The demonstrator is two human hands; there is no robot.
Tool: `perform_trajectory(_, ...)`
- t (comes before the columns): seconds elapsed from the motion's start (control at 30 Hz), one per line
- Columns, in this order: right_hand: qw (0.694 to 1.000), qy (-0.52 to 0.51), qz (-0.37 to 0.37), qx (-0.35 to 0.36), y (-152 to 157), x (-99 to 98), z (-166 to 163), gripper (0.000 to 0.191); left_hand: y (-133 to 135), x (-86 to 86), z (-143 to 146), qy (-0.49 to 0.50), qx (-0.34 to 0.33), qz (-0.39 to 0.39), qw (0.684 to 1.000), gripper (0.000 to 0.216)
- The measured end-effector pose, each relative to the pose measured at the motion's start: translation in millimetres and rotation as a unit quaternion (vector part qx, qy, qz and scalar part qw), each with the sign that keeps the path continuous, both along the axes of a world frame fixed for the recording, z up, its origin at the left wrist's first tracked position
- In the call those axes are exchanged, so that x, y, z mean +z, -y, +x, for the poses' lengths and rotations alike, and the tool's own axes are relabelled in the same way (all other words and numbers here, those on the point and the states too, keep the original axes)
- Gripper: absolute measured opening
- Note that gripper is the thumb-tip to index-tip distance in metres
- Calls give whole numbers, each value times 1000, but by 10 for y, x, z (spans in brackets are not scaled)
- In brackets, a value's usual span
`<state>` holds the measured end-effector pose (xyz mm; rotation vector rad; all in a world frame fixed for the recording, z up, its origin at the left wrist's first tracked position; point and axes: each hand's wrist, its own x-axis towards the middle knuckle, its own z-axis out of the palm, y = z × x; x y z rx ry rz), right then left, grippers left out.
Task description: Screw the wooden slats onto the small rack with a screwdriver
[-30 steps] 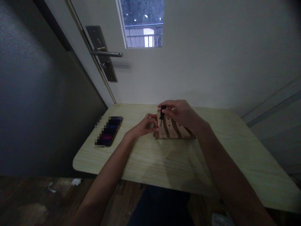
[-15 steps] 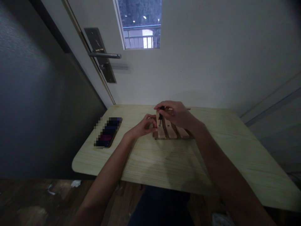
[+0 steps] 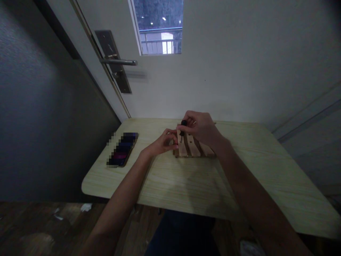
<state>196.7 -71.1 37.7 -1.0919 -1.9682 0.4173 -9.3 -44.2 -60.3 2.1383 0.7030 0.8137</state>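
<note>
A small wooden piece with several pale slats (image 3: 194,150) and holes in them lies on the table. Fingers of my left hand (image 3: 162,143) are closed on its left edge. Over the leftmost slat stands a screwdriver (image 3: 182,133) with a black handle and a metal shaft, its tip down at the slat. My right hand (image 3: 200,124) pinches the handle from the right, with thumb and fingers near its top. That hand and forearm hide the rear right of the wooden piece.
The pale wood-grain table (image 3: 170,181) stands against a white door with a metal handle (image 3: 119,62). A phone (image 3: 125,149), partly pixelated, lies at the table's left. Scraps of white paper (image 3: 86,207) are on the floor.
My right hand's fingers have shifted slightly to the right around the screwdriver handle, baring more of its black top. My left hand and the wooden piece look unmoved.
</note>
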Motion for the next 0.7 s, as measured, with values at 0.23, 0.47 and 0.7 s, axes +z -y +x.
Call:
perform_trajectory(0.23, 994, 18, 27, 105, 14, 24, 72, 24, 7, 8, 4, -1, -5, 3, 1000, 21)
perform_trajectory(0.47, 997, 40, -13, 57, 3, 69, 107, 24, -16, -19, 1, 0, -6, 11, 1000, 21)
perform_trajectory(0.7, 1000, 2, -2, -3, 27, 23, 7, 24, -6, -14, -10, -7, 4, 4, 1000, 23)
